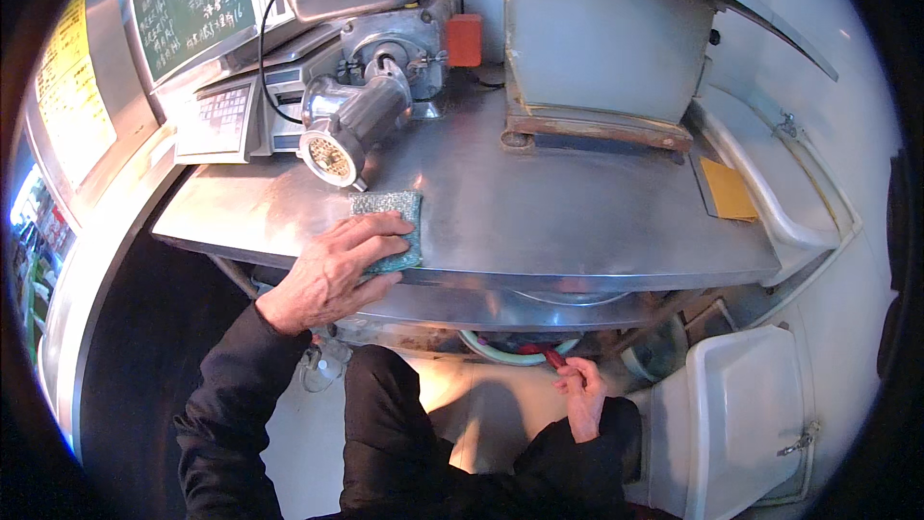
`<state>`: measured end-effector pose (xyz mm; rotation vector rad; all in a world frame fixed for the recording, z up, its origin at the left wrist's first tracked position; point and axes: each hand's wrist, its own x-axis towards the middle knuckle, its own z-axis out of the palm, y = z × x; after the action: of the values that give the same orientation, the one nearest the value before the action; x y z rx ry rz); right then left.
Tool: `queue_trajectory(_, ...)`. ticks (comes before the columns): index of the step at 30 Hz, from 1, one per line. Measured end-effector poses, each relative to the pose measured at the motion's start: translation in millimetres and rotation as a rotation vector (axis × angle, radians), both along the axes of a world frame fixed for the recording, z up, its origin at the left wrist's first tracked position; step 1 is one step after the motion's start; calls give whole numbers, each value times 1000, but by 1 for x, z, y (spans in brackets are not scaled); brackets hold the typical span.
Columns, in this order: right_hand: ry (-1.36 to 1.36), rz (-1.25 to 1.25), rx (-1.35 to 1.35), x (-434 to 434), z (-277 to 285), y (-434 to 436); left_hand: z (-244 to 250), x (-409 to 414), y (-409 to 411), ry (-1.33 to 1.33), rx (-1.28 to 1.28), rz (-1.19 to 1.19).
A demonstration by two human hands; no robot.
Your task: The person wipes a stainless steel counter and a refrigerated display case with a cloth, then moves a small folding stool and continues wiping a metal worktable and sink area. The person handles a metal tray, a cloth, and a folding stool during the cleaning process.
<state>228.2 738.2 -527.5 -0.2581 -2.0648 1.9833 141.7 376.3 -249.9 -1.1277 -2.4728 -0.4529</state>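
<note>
My left hand (336,271) lies over a grey-green scouring pad (386,202), its fingers spread across the pad and the thumb at the near side. The pad rests at the front edge of a stainless steel table (548,209). Just beyond it is the round perforated outlet plate (330,158) of a metal meat grinder (368,112). Lower down, in front of the table, my right hand (583,393) holds a red handle (553,357). What the handle belongs to cannot be made out. Behind it, under the tabletop, shows the pale green rim of a basin (498,355).
A weighing scale (216,123) stands at the back left, near a written-on green board (191,3). A large grey machine (595,36) with rusty feet occupies the back right. Yellow card (728,189) lies at the right end. White sinks (751,404) flank the right side.
</note>
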Motion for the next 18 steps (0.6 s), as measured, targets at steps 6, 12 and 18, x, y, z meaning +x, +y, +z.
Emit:
queue_trajectory(6, 21, -36, -222, 2, -23, 12, 7, 4, -43, -170, 58, 101)
queue_trajectory(12, -13, -33, -264, 1, -21, 12, 5, 6, -84, -246, 101, 190)
queue_trajectory(18, -64, -30, -213, -3, -24, 11, 10, 5, -138, -204, 25, 313)
